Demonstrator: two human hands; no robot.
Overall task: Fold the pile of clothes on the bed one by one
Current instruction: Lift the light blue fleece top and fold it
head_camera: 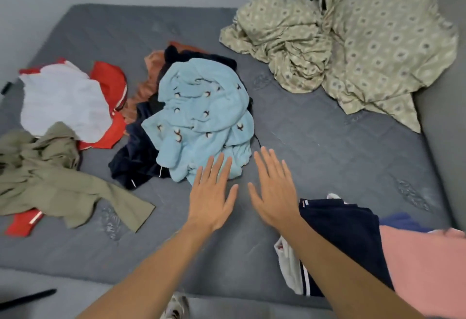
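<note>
Both grips are seen flat and empty: left hand (211, 200) touching the light-blue garment (201, 117), right hand (274, 192) just beside it, over the bed (315, 147).

- The olive garment (48, 180) runs off the left edge.
- A red piece (22, 222) shows only in part from under it.
- The dark navy clothes (136, 157) and the rust cloth (148, 86) lie mostly buried under the light blue fleece (201, 117).
- The pink cloth (428, 268) is cut by the right edge.
- A shoe (176, 306) is cropped at the bottom.
</note>
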